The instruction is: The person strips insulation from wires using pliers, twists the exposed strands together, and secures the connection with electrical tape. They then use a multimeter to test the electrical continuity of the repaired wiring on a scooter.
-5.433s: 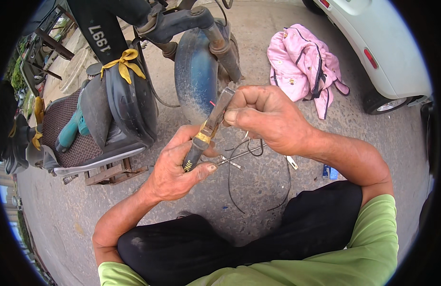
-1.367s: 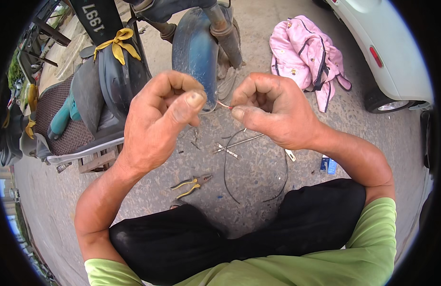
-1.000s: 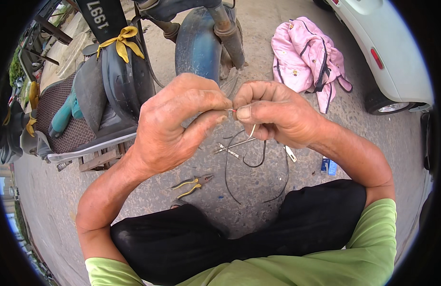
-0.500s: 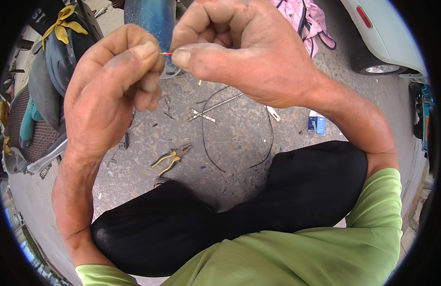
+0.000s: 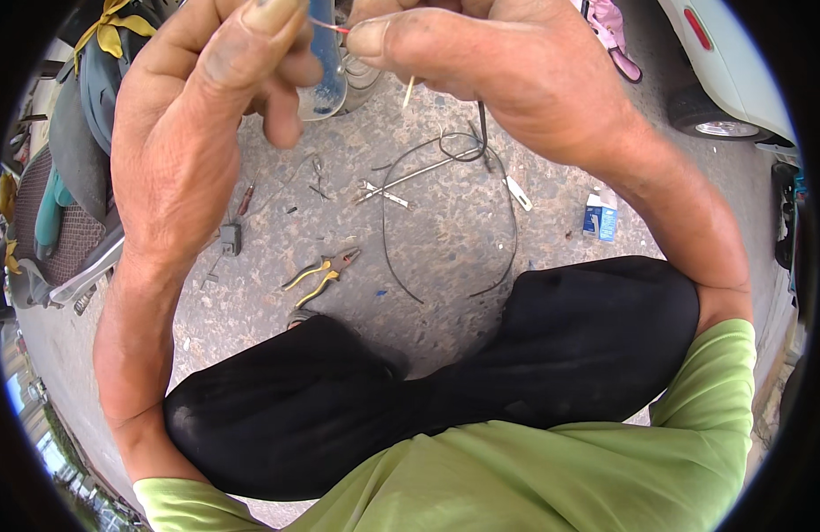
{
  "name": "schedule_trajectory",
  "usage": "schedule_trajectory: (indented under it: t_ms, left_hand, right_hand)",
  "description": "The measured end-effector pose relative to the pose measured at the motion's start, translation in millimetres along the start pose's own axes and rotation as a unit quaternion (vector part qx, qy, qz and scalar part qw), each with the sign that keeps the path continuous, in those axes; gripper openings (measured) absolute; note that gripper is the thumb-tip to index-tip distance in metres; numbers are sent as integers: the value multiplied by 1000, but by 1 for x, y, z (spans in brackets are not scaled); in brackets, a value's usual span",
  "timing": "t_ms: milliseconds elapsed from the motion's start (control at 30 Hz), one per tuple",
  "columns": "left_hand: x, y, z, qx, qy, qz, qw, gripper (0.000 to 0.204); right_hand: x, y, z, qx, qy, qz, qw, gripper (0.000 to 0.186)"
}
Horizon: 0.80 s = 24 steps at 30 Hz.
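My left hand (image 5: 188,133) is raised at the top left, thumb and forefinger pinched at a thin wire (image 5: 321,24). My right hand (image 5: 507,80), beside it, pinches that wire's red part (image 5: 341,29). A pale wire (image 5: 409,91) and a black cable (image 5: 482,124) dangle under the right hand. On the pavement below lie yellow-handled pliers (image 5: 337,266), a long metal rod (image 5: 427,166), a wrench (image 5: 394,200), a looped black cable (image 5: 514,244) and a white flat piece (image 5: 519,195). The wire's ends are partly hidden by my fingers.
A scooter with a teal tool (image 5: 51,222) on its footboard is at left. A blue mudguard (image 5: 321,93) stands ahead. A white car (image 5: 720,44) and pink cloth (image 5: 609,35) are at right. A blue box (image 5: 599,217) and small dark device (image 5: 231,239) lie on the ground.
The pliers, held in my left hand earlier, now lie on the pavement. Both hands now pinch the thin wire and have risen to the picture's top edge. The view has shifted too.
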<state>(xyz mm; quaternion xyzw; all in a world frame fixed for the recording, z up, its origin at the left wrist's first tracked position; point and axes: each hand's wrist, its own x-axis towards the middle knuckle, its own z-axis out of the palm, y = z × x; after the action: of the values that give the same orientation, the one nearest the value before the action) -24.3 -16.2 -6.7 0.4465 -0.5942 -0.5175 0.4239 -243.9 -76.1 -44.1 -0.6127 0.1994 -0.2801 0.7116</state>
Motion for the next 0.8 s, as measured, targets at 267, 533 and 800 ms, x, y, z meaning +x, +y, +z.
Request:
schedule_trajectory:
  t_ms: [267,533,800]
  left_hand:
    - [-11,-13,3,22,57,26,998,24]
    - [-11,-8,-4,90,40,110,989,24]
    - [-5,-3,8,195,34,67,978,32]
  right_hand:
    - [-1,-6,10,36,4,80,996,13]
    - [3,10,1,98,-45,65,992,12]
    - [-2,-19,-6,-101,21,23,994,17]
